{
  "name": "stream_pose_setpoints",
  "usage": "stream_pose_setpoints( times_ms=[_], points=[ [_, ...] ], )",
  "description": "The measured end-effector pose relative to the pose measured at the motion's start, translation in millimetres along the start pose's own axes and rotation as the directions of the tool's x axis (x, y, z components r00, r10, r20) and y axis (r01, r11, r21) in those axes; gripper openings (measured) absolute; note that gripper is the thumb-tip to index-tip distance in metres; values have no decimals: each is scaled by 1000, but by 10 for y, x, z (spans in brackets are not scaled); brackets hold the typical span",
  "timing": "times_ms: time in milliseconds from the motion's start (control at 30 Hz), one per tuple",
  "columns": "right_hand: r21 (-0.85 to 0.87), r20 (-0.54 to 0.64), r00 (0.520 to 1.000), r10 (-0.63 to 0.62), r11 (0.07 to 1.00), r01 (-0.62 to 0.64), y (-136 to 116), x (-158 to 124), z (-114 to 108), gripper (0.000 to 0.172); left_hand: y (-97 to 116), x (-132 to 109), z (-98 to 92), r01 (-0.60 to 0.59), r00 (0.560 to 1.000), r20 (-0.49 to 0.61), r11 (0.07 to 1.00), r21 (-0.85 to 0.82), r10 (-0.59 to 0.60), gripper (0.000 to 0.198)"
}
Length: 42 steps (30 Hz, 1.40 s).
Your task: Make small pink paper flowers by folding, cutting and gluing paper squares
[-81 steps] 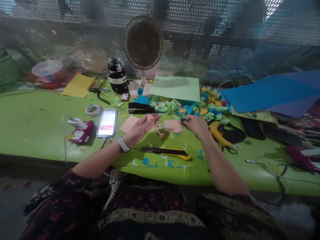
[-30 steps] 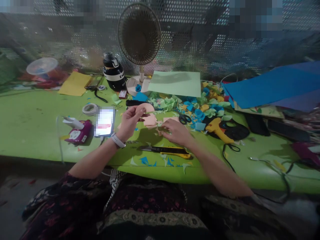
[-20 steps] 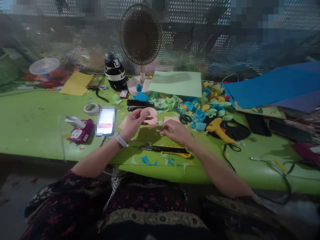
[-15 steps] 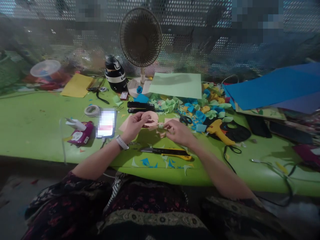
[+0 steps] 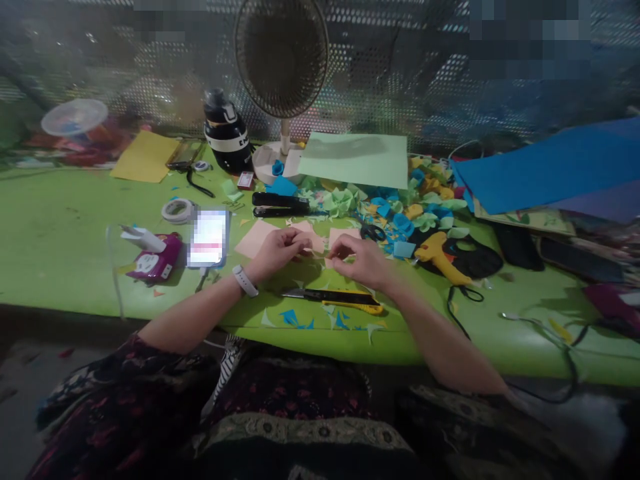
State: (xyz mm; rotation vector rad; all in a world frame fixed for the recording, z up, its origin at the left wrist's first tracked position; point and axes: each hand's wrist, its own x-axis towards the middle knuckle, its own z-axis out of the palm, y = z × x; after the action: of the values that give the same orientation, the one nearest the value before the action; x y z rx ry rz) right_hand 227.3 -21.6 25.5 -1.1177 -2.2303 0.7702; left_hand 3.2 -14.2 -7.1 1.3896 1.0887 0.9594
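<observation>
My left hand (image 5: 284, 249), wearing a white wristband, pinches a cut piece of pink paper (image 5: 311, 237) whose rounded edge shows beyond the fingers. Just to its right, my right hand (image 5: 356, 259) has its thumb and forefinger closed at a small pink paper scrap (image 5: 329, 263); the fingertips partly hide it. A pink paper square (image 5: 256, 239) lies behind the left hand, and another pink sheet (image 5: 344, 233) is partly covered by the right hand. In front of both hands lies a yellow-and-black utility knife (image 5: 345, 299), its blade pointing left.
Paper scraps (image 5: 295, 319) lie along the front edge. A black stapler (image 5: 281, 204), folded paper flowers (image 5: 345, 200) and black-handled scissors (image 5: 373, 232) lie behind. A phone (image 5: 207, 238) and tape roll (image 5: 178, 210) are left; a yellow glue gun (image 5: 443, 259) is right. Behind stands a fan (image 5: 283, 57).
The pink piece in my left hand has tilted and dropped lower, and shows less. My hands have drawn slightly apart at the fingertips. The whole view has shifted a little.
</observation>
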Motion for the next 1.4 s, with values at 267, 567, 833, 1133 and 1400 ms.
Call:
stream_pose_setpoints(
  times_ms=[267,567,833,1133,1400],
  points=[
    [24,-38,999,-9,1000,9,14,7,107,25,-5,-60,104,3,988,154,998,60,-12,40],
    [-72,142,980,142,989,-132,73,-13,83,42,-11,-96,106,-125,959,275,975,187,70,26],
    [-208,147,987,69,977,-37,26,-63,161,56,35,-137,137,-184,962,241,957,225,129,27],
    [66,-106,990,88,995,-81,38,25,173,48,42,-67,98,21,996,92,990,-137,-9,50],
    [62,-291,954,74,996,-59,89,47,223,26,69,-38,54,118,983,164,967,-226,-81,47]
  ],
)
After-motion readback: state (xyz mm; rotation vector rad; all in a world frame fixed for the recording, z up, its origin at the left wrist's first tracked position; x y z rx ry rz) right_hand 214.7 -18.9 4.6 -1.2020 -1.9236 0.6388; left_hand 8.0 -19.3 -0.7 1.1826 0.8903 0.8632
